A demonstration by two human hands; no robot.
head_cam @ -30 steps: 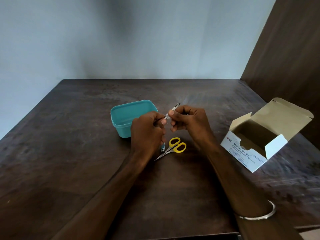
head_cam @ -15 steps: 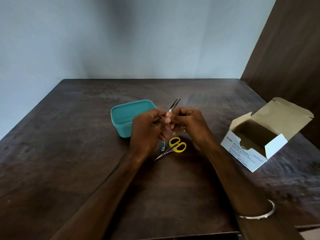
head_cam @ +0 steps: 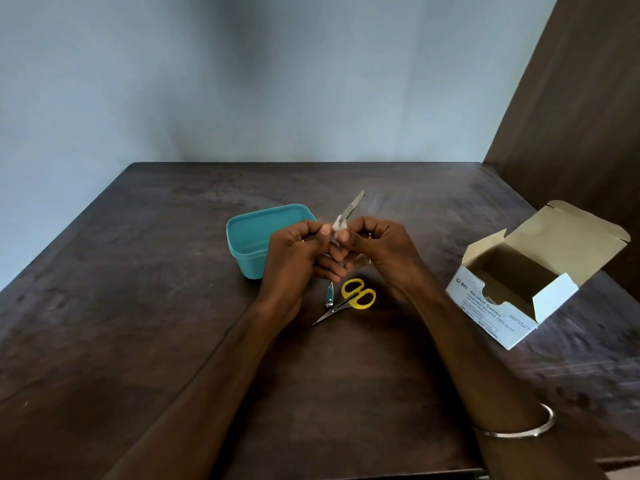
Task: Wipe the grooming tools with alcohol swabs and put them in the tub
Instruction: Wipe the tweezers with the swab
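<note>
Above the tabletop (head_cam: 145, 341) centre, both hands are held together, same spot as half a second ago. The metal tweezers (head_cam: 351, 206) now stick out further up and away past the fingertips than before; a second ago only a short tip showed. A white swab (head_cam: 337, 223) is now visible bunched around the shaft between the thumbs; earlier it was hidden. Left hand (head_cam: 299, 258) fingers curled, thumb pressing the swab. Right hand (head_cam: 379, 252) fingers curled, pinching the swab and tweezers from the other side; which hand carries the tool's lower end cannot be told.

Unchanged: teal tub (head_cam: 258, 237) just behind the left hand, open top, inside looks bare. Yellow-handled scissors (head_cam: 349, 301) lie flat below the hands, blades pointing near-left, with a nail clipper (head_cam: 329, 296) touching them on the left. Open cardboard box of alcohol swabs (head_cam: 512, 299) sits well apart at right, lid flipped back. Silver bangle (head_cam: 530, 429) on the right wrist.

Dark wood-grain tabletop, scuffed. Pale grey-blue wall behind, dark brown panel at right.
</note>
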